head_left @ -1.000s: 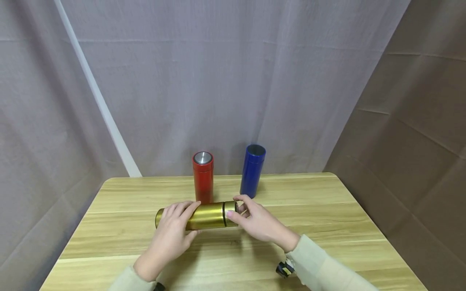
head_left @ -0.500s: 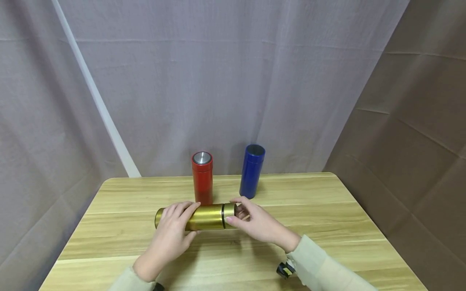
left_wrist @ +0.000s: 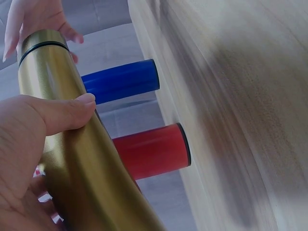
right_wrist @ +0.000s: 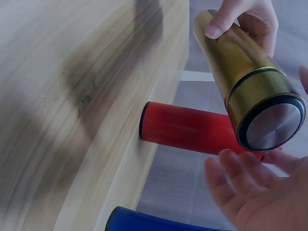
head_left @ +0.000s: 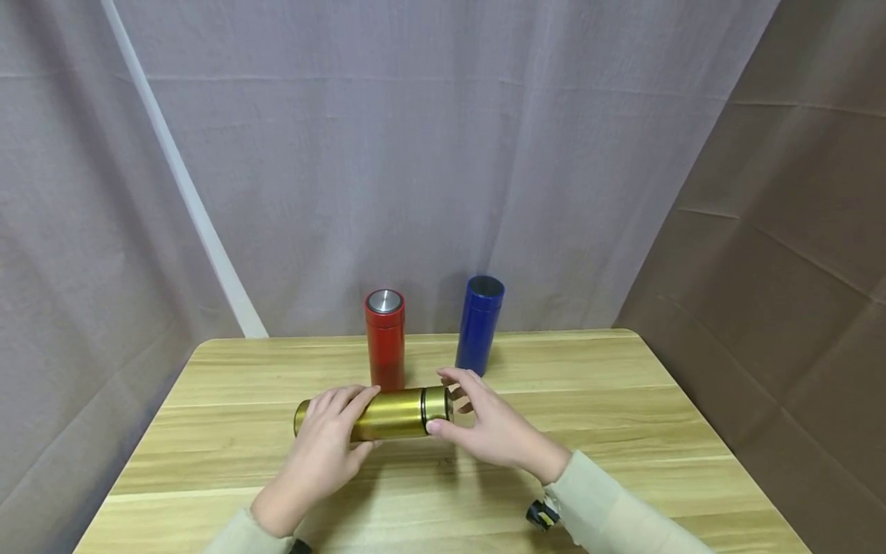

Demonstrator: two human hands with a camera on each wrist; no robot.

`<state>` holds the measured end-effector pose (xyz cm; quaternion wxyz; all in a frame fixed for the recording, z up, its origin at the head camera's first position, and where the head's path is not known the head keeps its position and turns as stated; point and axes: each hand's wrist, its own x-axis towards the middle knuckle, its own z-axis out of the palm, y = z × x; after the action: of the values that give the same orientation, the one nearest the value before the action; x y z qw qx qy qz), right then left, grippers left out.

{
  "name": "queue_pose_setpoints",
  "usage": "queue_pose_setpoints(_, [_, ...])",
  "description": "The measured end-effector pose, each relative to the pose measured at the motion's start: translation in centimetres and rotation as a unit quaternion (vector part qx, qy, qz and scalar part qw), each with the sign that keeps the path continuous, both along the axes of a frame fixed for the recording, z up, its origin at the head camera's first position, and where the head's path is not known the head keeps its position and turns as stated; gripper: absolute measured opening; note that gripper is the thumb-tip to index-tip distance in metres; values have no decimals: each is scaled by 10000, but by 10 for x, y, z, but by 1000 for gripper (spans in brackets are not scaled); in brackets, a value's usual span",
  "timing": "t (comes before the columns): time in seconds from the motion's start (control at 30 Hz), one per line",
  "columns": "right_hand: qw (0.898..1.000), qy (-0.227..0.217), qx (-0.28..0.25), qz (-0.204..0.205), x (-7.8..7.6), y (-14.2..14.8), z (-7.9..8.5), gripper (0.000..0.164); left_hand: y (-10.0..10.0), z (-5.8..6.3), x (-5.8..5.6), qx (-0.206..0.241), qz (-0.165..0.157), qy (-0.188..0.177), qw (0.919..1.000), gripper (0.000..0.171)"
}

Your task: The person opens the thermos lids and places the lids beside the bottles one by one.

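Tabletop (head_left: 623, 415): pale wood-grain, streaks running mainly side to side; rear corners rounded; one small dark knot (right_wrist: 85, 100); soft shadows below and near the hands.
Rear backdrop (head_left: 443, 154): grey-mauve cloth with vertical folds and a horizontal crease, hanging behind the table's far edge.
White strip (head_left: 183, 169): slants down the left part of the backdrop to the table's rear edge.
Right-side cloth (head_left: 796, 231): brown, with crossing creases.
Gold flask (head_left: 394, 414): on its side, held above the tabletop, in front of the red flask; cap (right_wrist: 252, 94) on, its end showing a brushed silver disc (right_wrist: 273, 126) in a black ring.
Left hand (head_left: 328, 435): grips the gold flask's body, thumb on one side, fingers across the other.
Right hand (head_left: 491, 427): at the cap end, fingers loosely spread, pinching nothing; whether the thumb touches the cap cannot be told.
Red flask (head_left: 385, 346): upright toward the rear; silver disc in its top.
Blue flask (head_left: 477, 327): upright, right of the red flask and apart from it; top dark.
Sleeves (head_left: 602, 496): pale green; black device (head_left: 542, 515) beside the right cuff.
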<state>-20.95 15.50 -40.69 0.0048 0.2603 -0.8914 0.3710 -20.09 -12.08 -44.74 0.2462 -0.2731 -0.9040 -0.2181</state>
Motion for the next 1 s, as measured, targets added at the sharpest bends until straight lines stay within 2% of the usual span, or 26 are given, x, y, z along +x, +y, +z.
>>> queue_pose_setpoints(0.17, [9988,-286,225,-316,-1,-1,1,69,0,0,0,-38,-57,86,9999,82])
queue_pose_setpoints(0.33, [9981,-349,430,-253,-3,-1,0,63,0,1,-1,-90,-46,183,9998,82])
queue_pose_setpoints(0.5, [9993,-281,226,-104,-3,1,-1,71,-1,0,-3,-98,-45,219,9997,82])
queue_pose_setpoints(0.73, [9976,526,396,190,-2,1,-2,82,-3,-2,-3,-14,11,27,10000,82])
queue_pose_setpoints(0.87, [9985,467,207,207,-1,0,-1,86,-4,-1,-3,1,6,-3,10000,82])
queue_pose_setpoints(1.0, [9998,128,139,-31,-1,-1,1,86,-4,0,-3,14,-34,51,10000,82])
